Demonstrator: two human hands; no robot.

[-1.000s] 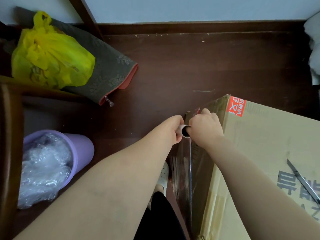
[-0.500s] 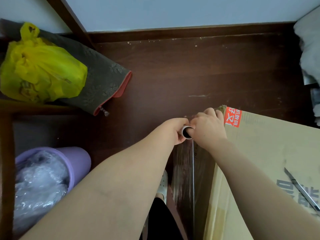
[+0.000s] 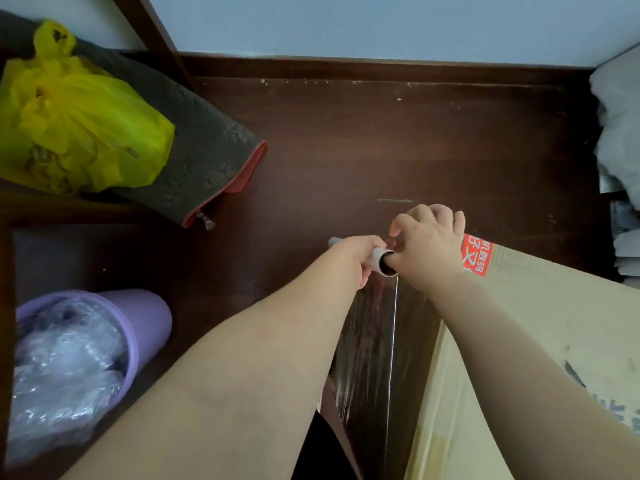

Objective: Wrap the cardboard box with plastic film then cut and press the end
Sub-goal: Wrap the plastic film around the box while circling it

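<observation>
A large cardboard box (image 3: 554, 323) with a red label fills the lower right. The plastic film roll (image 3: 382, 263) has a cardboard core and is held upright-tilted just off the box's far left corner. My left hand (image 3: 356, 258) grips the roll's core from the left. My right hand (image 3: 429, 244) curls around the roll's upper part at the corner. Clear film (image 3: 377, 341) stretches down from the roll along the box's left side.
A purple bin (image 3: 145, 317) stuffed with clear plastic stands lower left. A yellow bag (image 3: 79, 133) lies on a grey mat (image 3: 201, 161) at upper left. Dark wooden floor (image 3: 381, 140) runs to the wall. White bedding (image 3: 620, 150) is at the right edge.
Both hands have carried the roll farther away along the box's left side, up to its far corner. The stretched film beside the box has grown longer.
</observation>
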